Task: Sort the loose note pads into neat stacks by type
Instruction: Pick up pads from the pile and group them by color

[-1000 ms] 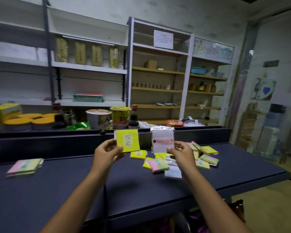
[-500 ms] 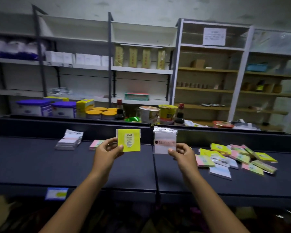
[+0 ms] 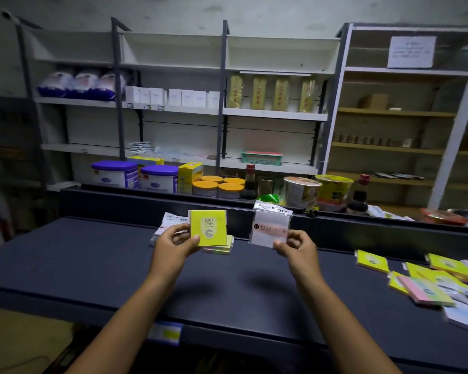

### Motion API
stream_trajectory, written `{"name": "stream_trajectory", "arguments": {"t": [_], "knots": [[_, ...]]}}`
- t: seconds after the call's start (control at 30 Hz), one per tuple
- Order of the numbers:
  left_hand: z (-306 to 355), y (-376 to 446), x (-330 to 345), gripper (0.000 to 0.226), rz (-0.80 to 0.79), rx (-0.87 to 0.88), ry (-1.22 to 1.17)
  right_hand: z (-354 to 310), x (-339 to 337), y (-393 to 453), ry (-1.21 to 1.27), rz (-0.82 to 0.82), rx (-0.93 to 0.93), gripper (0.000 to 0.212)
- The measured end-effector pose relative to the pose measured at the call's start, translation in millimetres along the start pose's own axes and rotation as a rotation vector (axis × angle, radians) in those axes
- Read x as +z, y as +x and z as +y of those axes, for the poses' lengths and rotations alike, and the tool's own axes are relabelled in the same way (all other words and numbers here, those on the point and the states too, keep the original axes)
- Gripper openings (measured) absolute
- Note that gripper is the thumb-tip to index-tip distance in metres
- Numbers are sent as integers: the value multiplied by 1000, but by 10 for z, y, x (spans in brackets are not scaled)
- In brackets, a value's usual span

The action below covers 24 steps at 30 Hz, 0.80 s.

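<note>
Both hands have swung leftward along the dark tabletop [image 3: 65,265] since a moment ago, so the loose heap of note pads [image 3: 441,282] now lies far off at the right edge. The left hand [image 3: 173,245] pinches a yellow note pad [image 3: 208,228] upright, thumb on its printed face and fingers curled behind. The right hand [image 3: 297,245] grips a clear-wrapped white pad [image 3: 271,228] by its lower right corner, thumb in front, also upright. The two held pads are apart, side by side above the tabletop.

Just behind the yellow note pad, a short stack of pastel pads [image 3: 222,248] rests on the tabletop. Left of it, mostly hidden by the left hand, sits what looks like a stack of white wrapped pads [image 3: 170,218], though how neat it is cannot be judged. Along the far ledge stand blue-lidded tubs [image 3: 135,175], orange-lidded jars [image 3: 218,186] and noodle cups [image 3: 301,191], with shelves [image 3: 276,114] behind.
</note>
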<state>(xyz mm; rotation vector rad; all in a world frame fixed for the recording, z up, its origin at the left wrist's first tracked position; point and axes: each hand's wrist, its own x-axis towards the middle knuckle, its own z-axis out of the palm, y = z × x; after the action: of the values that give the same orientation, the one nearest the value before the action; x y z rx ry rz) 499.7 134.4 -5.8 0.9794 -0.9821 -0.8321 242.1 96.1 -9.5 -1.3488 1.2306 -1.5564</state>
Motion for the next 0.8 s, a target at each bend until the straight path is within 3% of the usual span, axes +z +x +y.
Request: {"name": "stream_trajectory", "arguments": {"t": [0.23,0.5,0.63,0.8], "knots": [[-256,544,66,28,-69,-24,48,78,275,375,-34,81,0,25],[-612,830,682,38,-182,-68,200,74,44,624,-48,185,-36,24],[-757,844,977,49,-247,1,341,112,-116,737,-55,210,-32,23],[-906,857,1174,31,-255,43,580,204,-252,875,-50,185,-10,25]]}}
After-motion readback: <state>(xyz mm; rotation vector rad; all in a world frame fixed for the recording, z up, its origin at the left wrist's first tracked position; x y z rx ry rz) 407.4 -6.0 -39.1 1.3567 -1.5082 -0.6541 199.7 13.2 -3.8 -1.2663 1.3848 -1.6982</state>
